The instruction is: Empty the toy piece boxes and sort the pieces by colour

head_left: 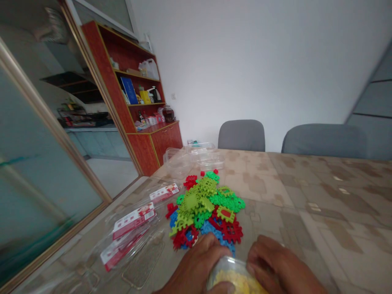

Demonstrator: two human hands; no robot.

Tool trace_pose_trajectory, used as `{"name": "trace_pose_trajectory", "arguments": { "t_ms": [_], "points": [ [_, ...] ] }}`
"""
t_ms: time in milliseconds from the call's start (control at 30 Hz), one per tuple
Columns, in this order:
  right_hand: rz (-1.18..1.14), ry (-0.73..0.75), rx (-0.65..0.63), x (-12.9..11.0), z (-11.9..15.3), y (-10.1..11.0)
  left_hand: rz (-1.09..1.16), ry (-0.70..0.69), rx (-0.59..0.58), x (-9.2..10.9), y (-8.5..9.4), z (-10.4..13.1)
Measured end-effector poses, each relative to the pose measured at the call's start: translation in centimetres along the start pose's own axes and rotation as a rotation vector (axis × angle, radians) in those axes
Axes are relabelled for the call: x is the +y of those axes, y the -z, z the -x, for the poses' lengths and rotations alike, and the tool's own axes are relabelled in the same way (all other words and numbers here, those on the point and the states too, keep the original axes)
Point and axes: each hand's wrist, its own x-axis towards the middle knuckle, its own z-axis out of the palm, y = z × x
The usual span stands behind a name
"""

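Note:
At the bottom of the view, a clear plastic container [228, 264] with yellow pieces [235, 281] inside sits between my hands. My left hand [199, 263] is wrapped around its left side, thumb across the front. My right hand [275, 261] has its fingers curled against the container's right edge. Just beyond lies a heap of plastic building pieces: yellow-green ones [192, 202] on top, green gear-shaped ones [228, 200] to the right, red ones [232, 232] and blue ones [211, 229] nearer me. The container's lower part is cut off by the frame.
Clear plastic boxes [205, 159] stand at the table's far end. Plastic bags with red-and-white card labels [134, 219] lie left of the heap. Two grey chairs [241, 134] stand behind the patterned table [306, 212]. A wooden shelf unit [141, 134] and a glass door are at left.

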Motion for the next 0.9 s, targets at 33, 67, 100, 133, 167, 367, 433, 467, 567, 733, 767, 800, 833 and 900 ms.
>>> {"name": "trace_pose_trajectory", "arguments": {
  "t_ms": [33,67,100,133,167,367,433,467,567,733,767,800,833,900],
  "points": [
    [0.013,0.004,0.008,-0.29,-0.29,-0.31,0.01,0.002,0.001,-0.09,-0.04,0.03],
    [0.019,0.011,0.02,-0.54,-0.49,-0.55,0.02,0.007,0.005,-0.13,-0.05,0.06],
    [0.02,0.024,0.034,-0.73,-0.59,-0.72,0.031,0.014,0.005,-0.1,-0.02,0.08],
    [0.019,0.037,0.052,-0.86,-0.6,-0.8,0.044,0.023,0.004,-0.02,0.02,0.08],
    [0.018,0.053,0.073,-0.94,-0.55,-0.83,0.063,0.033,0.009,0.1,0.07,0.05],
    [0.04,0.137,0.175,-0.65,0.09,-0.82,0.28,0.108,0.119,0.4,-0.29,-0.36],
    [0.03,0.153,0.175,-0.48,0.04,-0.87,0.311,0.122,0.147,0.27,-0.55,-0.45],
    [0.023,0.16,0.171,-0.42,-0.04,-0.89,0.315,0.123,0.156,0.23,-0.63,-0.46],
    [0.006,0.164,0.164,-0.44,-0.41,-0.87,0.314,0.106,0.172,0.29,-0.68,-0.46],
    [0.021,0.239,0.227,-0.88,-0.74,-0.63,0.305,0.068,0.216,0.58,-0.43,-0.5],
    [0.025,0.259,0.244,-0.97,-0.74,-0.56,0.3,0.056,0.222,0.61,-0.38,-0.53],
    [0.029,0.275,0.261,-1.05,-0.74,-0.49,0.295,0.049,0.226,0.62,-0.32,-0.56],
    [0.031,0.284,0.276,-1.11,-0.74,-0.43,0.292,0.043,0.227,0.63,-0.25,-0.6],
    [0.037,0.292,0.291,-1.13,-0.76,-0.35,0.293,0.046,0.21,0.63,-0.08,-0.7]
  ]
}}
